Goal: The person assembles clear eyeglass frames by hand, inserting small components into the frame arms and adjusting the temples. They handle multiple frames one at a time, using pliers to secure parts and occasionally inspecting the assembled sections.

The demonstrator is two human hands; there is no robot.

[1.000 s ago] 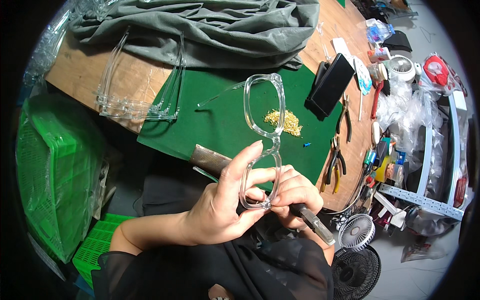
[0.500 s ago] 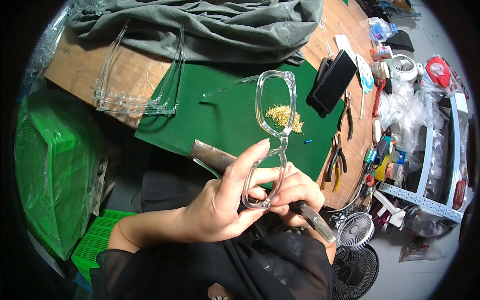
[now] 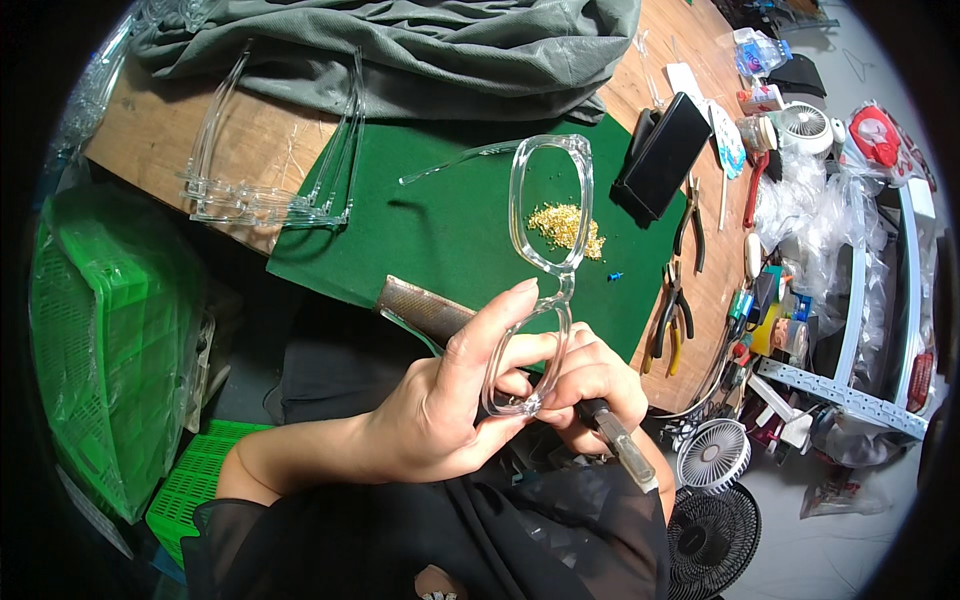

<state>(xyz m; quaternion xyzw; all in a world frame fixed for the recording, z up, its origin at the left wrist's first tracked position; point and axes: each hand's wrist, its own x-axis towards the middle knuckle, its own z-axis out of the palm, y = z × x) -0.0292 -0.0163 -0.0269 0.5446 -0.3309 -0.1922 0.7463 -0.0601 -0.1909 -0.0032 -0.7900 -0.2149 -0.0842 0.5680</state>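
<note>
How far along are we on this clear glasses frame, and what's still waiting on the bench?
Done: one temple arm appears already attached at the frame's far end. In hand: the left hand holds the clear glasses frame while the right hand works a screwdriver at its near corner. Left, probably: a pile of small brass parts on the green mat, and more clear frames stacked beside it.

The scene is viewed from head height, looking steeply down, close above the hands (image 3: 500, 400), with the bench (image 3: 260, 140) seen beyond them.
</note>
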